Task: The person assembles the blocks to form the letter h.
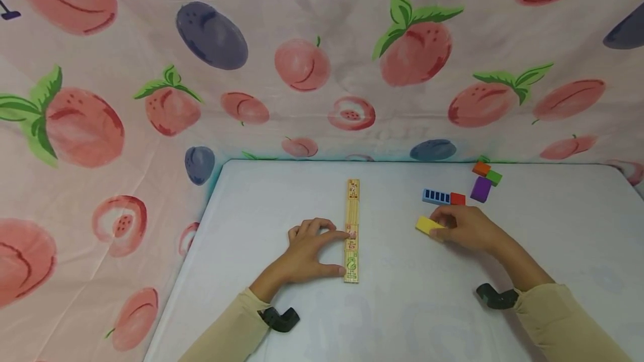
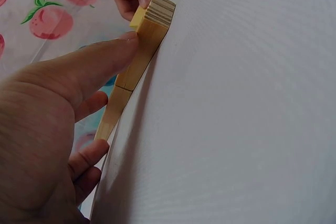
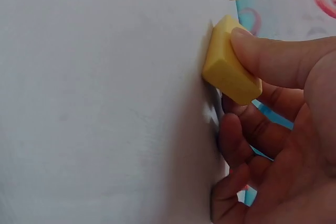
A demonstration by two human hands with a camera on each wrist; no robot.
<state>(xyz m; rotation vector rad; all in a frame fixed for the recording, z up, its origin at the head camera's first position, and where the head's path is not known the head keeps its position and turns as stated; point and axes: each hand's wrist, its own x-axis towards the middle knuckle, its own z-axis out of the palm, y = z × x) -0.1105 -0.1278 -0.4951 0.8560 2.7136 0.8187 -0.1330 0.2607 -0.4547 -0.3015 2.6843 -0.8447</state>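
Two-handed operation
Your left hand (image 1: 305,253) is touching the wooden strip (image 1: 353,211) (thumb and forefinger spread apart); your right hand (image 1: 465,228) is pinching the yellow block (image 1: 425,225), right of the strip; beyond, a purple block (image 1: 481,189) is lying.

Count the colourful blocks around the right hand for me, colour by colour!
Yellow block, held in the right hand: 1
Light blue block: 1
Red block: 1
Purple block: 1
Orange block: 1
Green block: 1
Total: 6
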